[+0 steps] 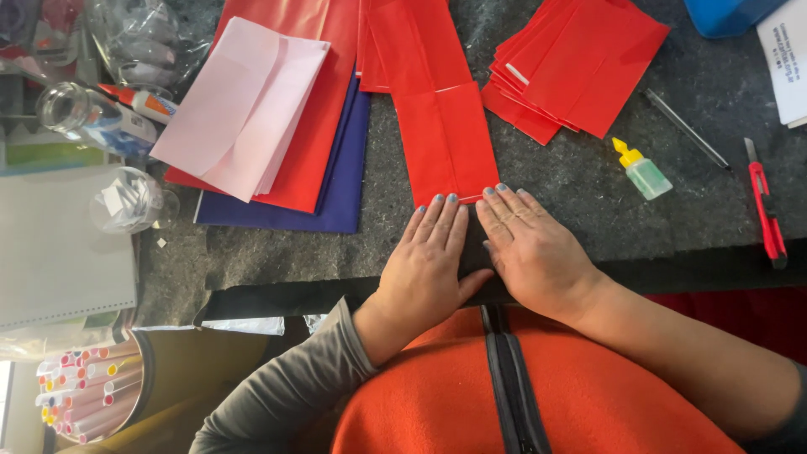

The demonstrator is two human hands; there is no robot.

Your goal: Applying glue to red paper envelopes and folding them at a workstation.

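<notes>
Right, containers first: round tin (126,395) at lower left, packed with rolled paper tubes, ends white, orange and yellow; too many to count. Clear glass jar (71,109) lies on its side at upper left, contents unclear. Second clear cup (126,200) just below it holds white paper scraps. Blue box corner (727,15) at top right, inside not visible. Small squeeze bottle (643,171) with yellow cap, pale green liquid in it, sits right of centre. Worktop (572,181) is covered in dark grey felt, black edge strip along the near side; room beyond not visible. Both hands flat, fingers spread slightly, gripping nothing: left hand (427,261) and right hand (530,248) side by side, pressing down on the felt, fingertips touching the near end of a long folded red paper strip (437,109) that runs away from the person at centre. Counts: one fanned stack of red sheets (580,63) upper right, one pink envelope (244,105) lying on a red sheet over a dark blue sheet (336,189), one red utility knife (767,206), one grey pen (685,128), one spiral notebook (59,252) at far left.
</notes>
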